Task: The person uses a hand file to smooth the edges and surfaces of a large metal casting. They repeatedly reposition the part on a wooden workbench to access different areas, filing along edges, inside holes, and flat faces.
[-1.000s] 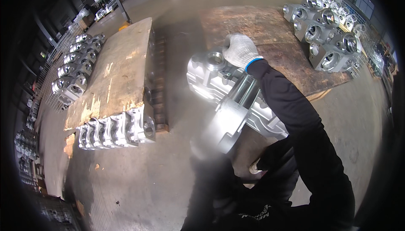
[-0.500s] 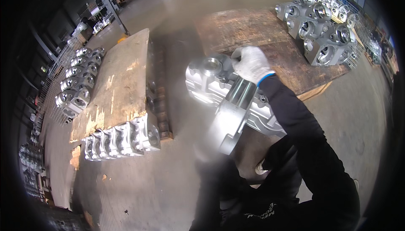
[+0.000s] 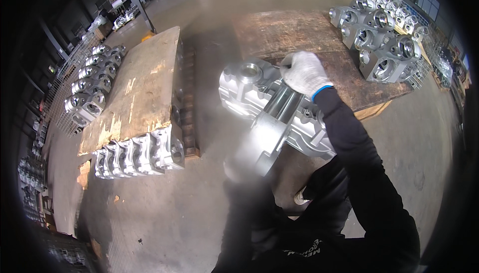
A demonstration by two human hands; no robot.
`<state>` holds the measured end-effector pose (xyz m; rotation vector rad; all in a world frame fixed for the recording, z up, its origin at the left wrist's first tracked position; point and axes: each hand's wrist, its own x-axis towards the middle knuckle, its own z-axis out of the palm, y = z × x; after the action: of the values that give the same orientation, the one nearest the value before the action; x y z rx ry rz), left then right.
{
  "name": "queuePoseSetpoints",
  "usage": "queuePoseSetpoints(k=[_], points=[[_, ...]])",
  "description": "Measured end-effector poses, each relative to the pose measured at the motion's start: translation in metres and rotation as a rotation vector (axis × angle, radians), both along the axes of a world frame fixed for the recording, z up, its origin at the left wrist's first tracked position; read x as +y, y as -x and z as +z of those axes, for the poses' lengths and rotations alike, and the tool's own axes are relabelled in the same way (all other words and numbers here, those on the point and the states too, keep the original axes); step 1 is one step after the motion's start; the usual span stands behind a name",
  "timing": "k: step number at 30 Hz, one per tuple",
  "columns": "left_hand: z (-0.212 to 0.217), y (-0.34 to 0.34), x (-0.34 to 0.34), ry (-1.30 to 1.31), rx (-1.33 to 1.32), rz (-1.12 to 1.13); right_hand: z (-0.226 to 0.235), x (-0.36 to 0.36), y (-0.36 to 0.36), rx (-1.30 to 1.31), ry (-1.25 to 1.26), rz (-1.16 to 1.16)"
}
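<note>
A large cast-metal housing [image 3: 272, 111] is held up at the centre of the view, above the concrete floor [image 3: 164, 213], its far end with a round bore toward 11 o'clock and its near flange, blurred, toward 6 o'clock. The right hand [image 3: 303, 72], in a white glove with a blue cuff, lies closed over the top edge of the housing at about 1 o'clock from its middle, fingers curled round the rim. The left hand [image 3: 238, 169] is a pale blur under the near flange; it seems to bear the casting from below, but how far it is closed cannot be told. The person's dark sleeves and body fill the lower edge at 5 to 6 o'clock.

Behind the housing, at 12 to 1 o'clock, lies a worn wooden pallet [image 3: 294, 33], with a cluster of similar castings [image 3: 384, 38] on its far right corner at 2 o'clock. At 9 to 10 o'clock a second pallet [image 3: 137, 88] lies, with a row of smaller castings [image 3: 139, 153] at its near end at 8 o'clock. More castings [image 3: 92, 83] stand along its left side, by wire-mesh cages [image 3: 62, 93].
</note>
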<state>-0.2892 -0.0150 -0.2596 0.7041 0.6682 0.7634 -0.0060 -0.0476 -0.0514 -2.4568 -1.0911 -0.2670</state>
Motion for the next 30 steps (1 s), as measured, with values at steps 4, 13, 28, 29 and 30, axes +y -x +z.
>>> queuePoseSetpoints(k=[4, 13, 28, 29, 30], points=[[-0.034, -0.001, 0.003, -0.257, 0.198, 0.069, 0.013, -0.002, -0.007, 0.039, 0.160, 0.134], [-0.035, -0.006, 0.010, 0.124, -0.119, 0.104, 0.055, 0.007, -0.017, -0.133, 0.316, 0.294], [-0.045, 0.004, 0.028, 0.009, -0.080, 0.078, 0.054, -0.011, 0.001, -0.071, 0.316, 0.214], [-0.047, 0.003, 0.030, -0.048, -0.049, 0.085, 0.057, -0.011, 0.000, -0.148, 0.294, 0.215], [-0.048, 0.002, 0.031, 0.005, -0.083, 0.093, 0.058, -0.013, -0.001, -0.143, 0.322, 0.196]])
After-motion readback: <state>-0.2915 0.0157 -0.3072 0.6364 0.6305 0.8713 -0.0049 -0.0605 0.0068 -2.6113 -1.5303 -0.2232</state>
